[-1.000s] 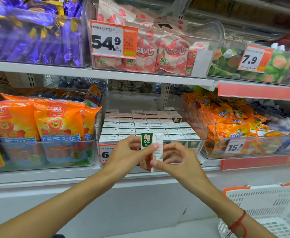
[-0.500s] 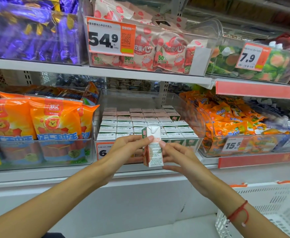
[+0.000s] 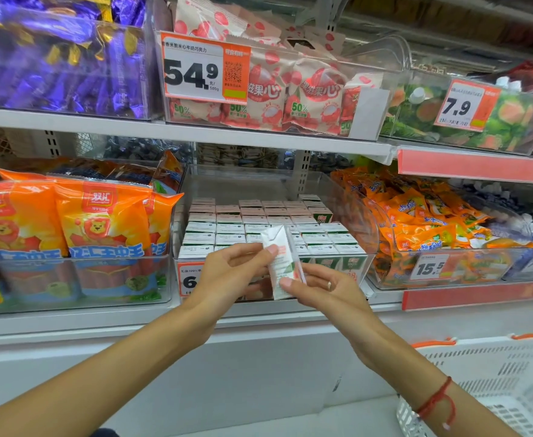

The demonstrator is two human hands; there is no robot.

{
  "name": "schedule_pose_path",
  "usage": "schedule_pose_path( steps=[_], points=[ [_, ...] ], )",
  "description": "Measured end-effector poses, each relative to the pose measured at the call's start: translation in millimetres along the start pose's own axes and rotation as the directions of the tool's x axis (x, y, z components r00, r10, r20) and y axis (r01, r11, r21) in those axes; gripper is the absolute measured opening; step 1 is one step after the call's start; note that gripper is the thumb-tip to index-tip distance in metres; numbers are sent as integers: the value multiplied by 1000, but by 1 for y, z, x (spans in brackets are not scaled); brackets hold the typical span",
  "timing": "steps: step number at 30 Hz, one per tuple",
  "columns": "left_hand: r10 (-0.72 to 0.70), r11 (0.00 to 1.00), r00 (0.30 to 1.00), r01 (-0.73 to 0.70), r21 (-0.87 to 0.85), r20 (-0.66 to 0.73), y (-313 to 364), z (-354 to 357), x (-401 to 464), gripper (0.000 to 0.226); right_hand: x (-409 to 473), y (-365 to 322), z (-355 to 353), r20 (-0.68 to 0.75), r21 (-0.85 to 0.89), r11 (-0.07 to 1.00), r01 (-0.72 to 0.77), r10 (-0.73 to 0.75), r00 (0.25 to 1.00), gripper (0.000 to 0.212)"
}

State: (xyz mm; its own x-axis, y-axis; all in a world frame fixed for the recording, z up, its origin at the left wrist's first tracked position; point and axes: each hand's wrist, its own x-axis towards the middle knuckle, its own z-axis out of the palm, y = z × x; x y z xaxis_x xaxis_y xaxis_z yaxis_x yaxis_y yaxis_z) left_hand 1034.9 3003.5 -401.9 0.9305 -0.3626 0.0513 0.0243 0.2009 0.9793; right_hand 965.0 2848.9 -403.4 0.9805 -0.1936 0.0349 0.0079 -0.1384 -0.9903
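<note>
In front of the clear bin (image 3: 355, 212) of stacked cartons, both hands meet on one small juice carton (image 3: 281, 263), which is tilted. The left hand (image 3: 230, 275) pinches its upper edge and the right hand (image 3: 325, 290) its lower side. It looks light and stiff-walled (though it would likely dent if squeezed), so it is best held across its flat faces.

Carton (image 3: 280, 260) between hands (image 3: 233, 275), before bin (image 3: 366, 234).

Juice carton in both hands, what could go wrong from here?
1. The juice carton is tilted and only pinched at its edges by the left grip and the right grip, so it could slip out.
2. The basket sits low to the right, not under the carton, so a drop would probably miss it.
</note>
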Motion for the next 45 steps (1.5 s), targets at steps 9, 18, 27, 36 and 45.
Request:
schedule_pose_path(
  steps=[9, 18, 27, 36, 45],
  points=[
    [-3, 996, 1000, 3, 85, -1, -3, -5, 2, 20, 3, 4, 0, 11, -154, 988, 23, -21, 1000, 44],
    [-144, 989, 979, 138, 45, 143, 8, -12, 4, 22, 5, -3, -14, 272, 154, 974, -165, 118, 955, 35],
    [-74, 995, 994, 68, 77, 75, 2, -2, -1, 18, -7, 0, 12, -202, -205, 935, 288, -329, 923, 31],
    [252, 877, 958, -286, 386, 136, 11, -9, -7, 56, -2, -6, -5, 85, 88, 992, 90, -98, 992, 28],
    [512, 573, 815, -559, 600, 270, 1, 1, -15, 55, -2, -9, -10, -35, 164, 982, 99, -94, 995, 53]
  ],
)
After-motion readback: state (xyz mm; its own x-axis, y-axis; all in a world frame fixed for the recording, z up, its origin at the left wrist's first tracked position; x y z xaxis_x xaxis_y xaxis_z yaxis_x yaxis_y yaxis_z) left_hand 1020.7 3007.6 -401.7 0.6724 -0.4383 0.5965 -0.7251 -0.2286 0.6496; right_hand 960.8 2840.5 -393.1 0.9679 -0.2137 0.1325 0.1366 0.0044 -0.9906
